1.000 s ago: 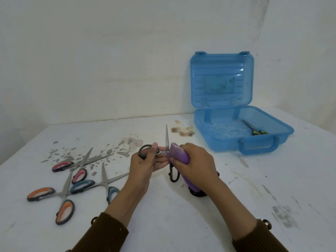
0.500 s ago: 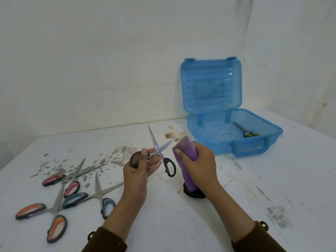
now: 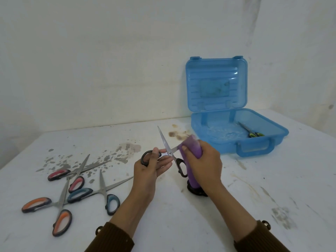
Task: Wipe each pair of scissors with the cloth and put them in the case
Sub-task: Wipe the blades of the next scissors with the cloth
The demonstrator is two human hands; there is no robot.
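My left hand (image 3: 151,167) holds black-handled scissors (image 3: 168,149) by one handle loop, blades spread open. One blade points up and away; the other runs into the purple cloth (image 3: 190,148), which my right hand (image 3: 204,163) grips folded around that blade. The cloth hangs down to the table. The open blue case (image 3: 269,140) stands at the back right, lid upright, with green-handled scissors (image 3: 251,132) lying inside it. Three more pairs lie at the left: pink-handled (image 3: 72,176), orange-handled (image 3: 54,210) and teal-handled (image 3: 101,193).
The white table (image 3: 181,224) is stained with grey flecks at the left and brown spots near the case. A small black object (image 3: 197,190) sits under the hanging cloth. A white wall stands close behind the table.
The scissors have opened from nearly shut to wide open. My right hand slid the cloth from the pivot area out along the right blade. My view shifted slightly.
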